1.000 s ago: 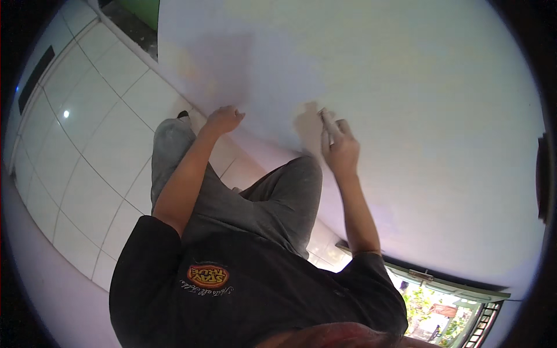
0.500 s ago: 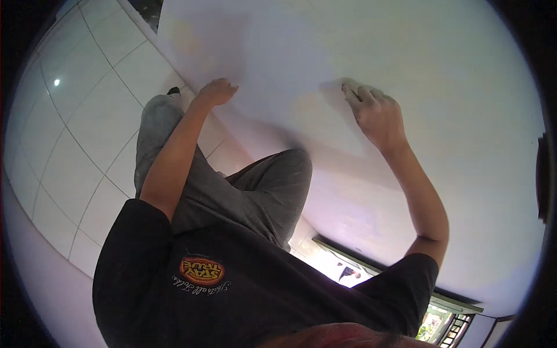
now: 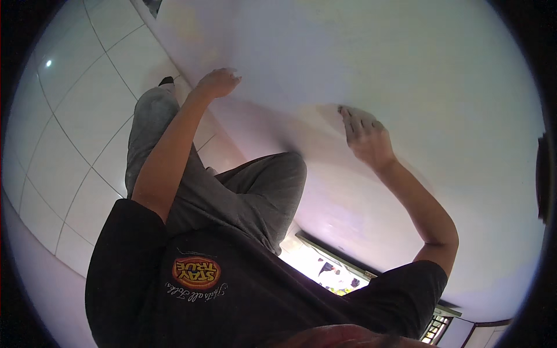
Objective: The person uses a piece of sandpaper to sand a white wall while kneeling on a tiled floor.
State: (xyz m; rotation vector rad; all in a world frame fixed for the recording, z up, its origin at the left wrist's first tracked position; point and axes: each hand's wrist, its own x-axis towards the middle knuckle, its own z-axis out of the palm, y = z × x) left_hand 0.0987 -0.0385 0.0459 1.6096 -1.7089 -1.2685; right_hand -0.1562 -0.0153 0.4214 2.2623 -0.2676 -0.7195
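Note:
A pale wall with yellowish and violet-tinted patches fills the upper and right part of the view. Against it my right hand is pressed, fingers bent and held together. Whatever may lie under those fingertips is hidden. My left hand is raised near the wall's lower edge, above my knee, its fingers curled in. A small whitish bit shows at its fingertips, too small to name.
White floor tiles spread along the left. My legs in grey trousers are bent close to the wall. Low on the right is a bright doorway, with a barred window beyond. A dark object sits at the right rim.
My right hand has moved down and slightly left across the wall. My left hand is a little higher, with its fingertips turned more into view. The whole view has shifted slightly.

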